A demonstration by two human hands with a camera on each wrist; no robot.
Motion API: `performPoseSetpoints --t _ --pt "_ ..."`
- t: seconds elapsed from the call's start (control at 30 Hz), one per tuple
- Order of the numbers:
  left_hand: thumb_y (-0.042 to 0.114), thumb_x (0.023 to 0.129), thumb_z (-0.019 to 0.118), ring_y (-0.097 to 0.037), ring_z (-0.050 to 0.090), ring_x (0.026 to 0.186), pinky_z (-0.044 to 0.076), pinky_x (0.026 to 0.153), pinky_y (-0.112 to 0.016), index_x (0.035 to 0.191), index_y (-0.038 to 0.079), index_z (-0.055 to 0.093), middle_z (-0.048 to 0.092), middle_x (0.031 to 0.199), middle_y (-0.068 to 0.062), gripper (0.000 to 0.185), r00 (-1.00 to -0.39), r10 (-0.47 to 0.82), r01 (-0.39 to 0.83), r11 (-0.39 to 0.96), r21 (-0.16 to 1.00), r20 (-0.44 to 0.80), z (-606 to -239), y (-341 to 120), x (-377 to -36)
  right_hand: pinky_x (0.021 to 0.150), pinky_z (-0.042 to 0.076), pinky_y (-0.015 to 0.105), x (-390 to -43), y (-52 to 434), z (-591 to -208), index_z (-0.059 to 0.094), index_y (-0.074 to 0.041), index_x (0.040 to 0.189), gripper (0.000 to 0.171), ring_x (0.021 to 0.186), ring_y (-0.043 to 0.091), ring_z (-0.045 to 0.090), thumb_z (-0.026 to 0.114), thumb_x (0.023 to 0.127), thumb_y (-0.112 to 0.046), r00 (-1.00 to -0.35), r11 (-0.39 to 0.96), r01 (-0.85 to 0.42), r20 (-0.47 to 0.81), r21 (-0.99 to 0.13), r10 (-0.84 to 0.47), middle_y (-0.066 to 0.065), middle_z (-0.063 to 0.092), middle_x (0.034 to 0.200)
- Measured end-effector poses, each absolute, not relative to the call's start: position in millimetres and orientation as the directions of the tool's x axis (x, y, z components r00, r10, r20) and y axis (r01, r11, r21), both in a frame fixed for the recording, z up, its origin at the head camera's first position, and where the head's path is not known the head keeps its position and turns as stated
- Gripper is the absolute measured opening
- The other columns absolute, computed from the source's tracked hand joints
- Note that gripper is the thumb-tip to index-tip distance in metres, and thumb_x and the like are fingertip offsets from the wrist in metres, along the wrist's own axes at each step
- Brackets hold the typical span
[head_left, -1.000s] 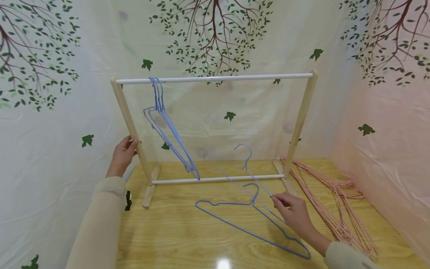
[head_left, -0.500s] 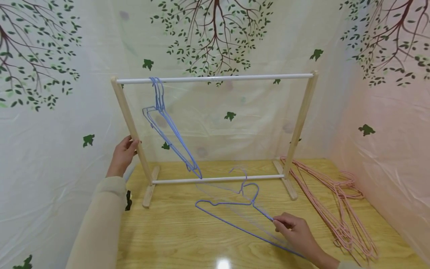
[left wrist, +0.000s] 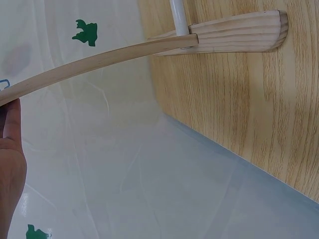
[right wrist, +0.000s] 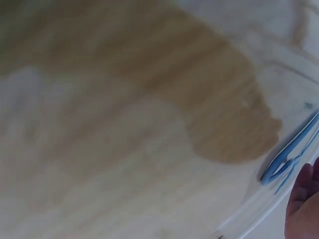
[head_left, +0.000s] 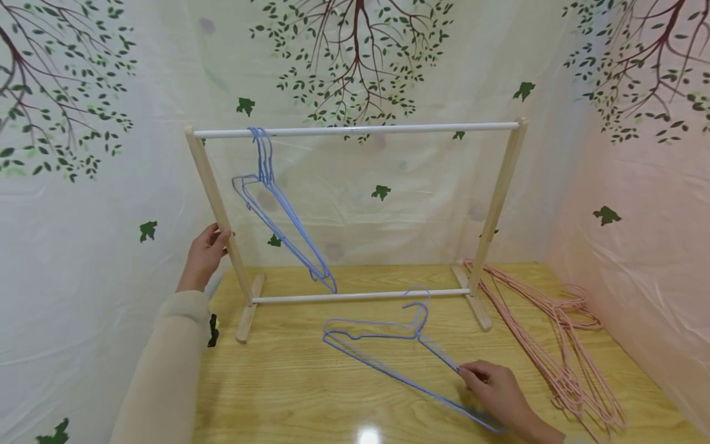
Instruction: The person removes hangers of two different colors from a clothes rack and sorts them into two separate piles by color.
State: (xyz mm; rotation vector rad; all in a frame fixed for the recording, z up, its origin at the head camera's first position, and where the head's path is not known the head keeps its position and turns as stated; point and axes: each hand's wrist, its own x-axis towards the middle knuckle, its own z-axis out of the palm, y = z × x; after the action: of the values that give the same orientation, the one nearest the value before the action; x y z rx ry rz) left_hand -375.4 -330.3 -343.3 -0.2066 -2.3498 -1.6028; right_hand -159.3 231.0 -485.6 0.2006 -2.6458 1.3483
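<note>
In the head view my left hand [head_left: 203, 256] grips the left wooden post [head_left: 212, 185] of a small garment rack, thumb on the near side. That post [left wrist: 99, 60] crosses the left wrist view, with my left hand [left wrist: 10, 154] at its edge. My right hand [head_left: 497, 391] pinches the shoulder of a blue wire hanger, low over the table. Its faint, blurred outline nearly overlaps a second blue hanger [head_left: 383, 337] lying flat; whether the two touch I cannot tell. Several blue hangers [head_left: 288, 216] hang bunched on the left of the white top rail [head_left: 355, 130].
A pile of pink wire hangers [head_left: 560, 345] lies on the wood-grain table [head_left: 288, 382] at the right. A white lower bar [head_left: 360, 296] joins the rack's wooden feet [head_left: 244, 320]. Patterned plastic sheeting surrounds the table. The right wrist view is mostly blurred.
My right hand has moved down towards the table with the blue hanger, which now almost lines up with the lying one. The hanging hangers swing slightly. My left hand stays on the post.
</note>
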Motion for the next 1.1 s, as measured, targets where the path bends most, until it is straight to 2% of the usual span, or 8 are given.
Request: performPoseSetpoints --t 0.1,0.2,0.3,0.47,0.6,0.87,1.1 --pt "0.032 0.108 0.042 -0.016 0.055 0.108 0.045 0.105 -0.052 0.152 0.000 0.035 0.051 0.129 -0.027 0.055 -0.950 -0.045 0.272 0.369 0.889 0.309 -343 -331 -375 0.062 0.056 0.022 -164 234 -487 0.076 -0.005 0.100 0.011 0.073 0.007 0.064 0.072 0.091 -0.011 -0.961 0.700 -0.219 0.276 -0.679 -0.033 -0.005 0.070 0.084" --pt "0.031 0.108 0.042 -0.016 0.055 0.108 0.045 0.106 -0.051 0.152 0.000 0.035 0.051 0.130 -0.028 0.055 -0.953 -0.050 0.262 0.363 0.894 0.300 -343 -330 -374 0.064 0.057 0.023 -168 237 -487 0.076 -0.007 0.104 0.016 0.080 0.011 0.065 0.075 0.088 -0.008 -0.937 0.786 -0.232 0.349 -0.573 -0.023 -0.004 0.069 0.091" --pt "0.031 0.108 0.041 -0.021 0.054 0.112 0.044 0.106 -0.052 0.153 0.001 0.033 0.049 0.132 -0.029 0.055 -0.956 -0.049 0.251 0.364 0.897 0.288 -342 -330 -373 0.066 0.057 0.024 -172 239 -484 0.075 -0.007 0.107 0.019 0.085 0.016 0.066 0.075 0.088 -0.008 -0.929 0.812 -0.225 0.371 -0.539 -0.012 -0.003 0.068 0.095" --pt "0.030 0.108 0.040 -0.032 0.050 0.121 0.042 0.107 -0.054 0.154 0.002 0.032 0.048 0.135 -0.030 0.054 -0.958 -0.052 0.246 0.357 0.901 0.282 -342 -329 -372 0.066 0.056 0.022 -177 235 -476 0.076 -0.008 0.106 0.015 0.085 0.013 0.064 0.073 0.091 -0.011 -0.927 0.786 -0.246 0.376 -0.567 -0.019 -0.006 0.068 0.095" --pt "0.030 0.108 0.040 -0.034 0.049 0.122 0.042 0.107 -0.054 0.154 0.002 0.031 0.049 0.136 -0.030 0.054 -0.958 -0.056 0.243 0.360 0.901 0.281 -342 -329 -369 0.065 0.057 0.022 -186 224 -462 0.075 -0.007 0.107 0.015 0.084 0.011 0.064 0.071 0.093 -0.011 -0.907 0.742 -0.311 0.418 -0.594 -0.046 -0.005 0.068 0.096" --pt "0.033 0.107 0.042 -0.026 0.053 0.117 0.044 0.106 -0.051 0.153 0.002 0.034 0.050 0.134 -0.029 0.056 -0.953 -0.064 0.252 0.379 0.890 0.297 -341 -329 -364 0.067 0.059 0.025 -222 180 -416 0.074 -0.003 0.111 0.019 0.087 0.018 0.066 0.070 0.094 -0.010 -0.873 0.617 -0.417 0.484 -0.667 -0.066 0.001 0.069 0.095" --pt "0.034 0.107 0.042 -0.018 0.054 0.112 0.046 0.106 -0.049 0.153 0.002 0.035 0.051 0.133 -0.028 0.056 -0.953 -0.073 0.243 0.391 0.888 0.293 -339 -327 -361 0.075 0.060 0.031 -253 122 -364 0.073 -0.005 0.116 0.023 0.093 0.020 0.066 0.067 0.097 -0.018 -0.884 0.532 -0.433 0.459 -0.728 -0.091 0.005 0.071 0.102"
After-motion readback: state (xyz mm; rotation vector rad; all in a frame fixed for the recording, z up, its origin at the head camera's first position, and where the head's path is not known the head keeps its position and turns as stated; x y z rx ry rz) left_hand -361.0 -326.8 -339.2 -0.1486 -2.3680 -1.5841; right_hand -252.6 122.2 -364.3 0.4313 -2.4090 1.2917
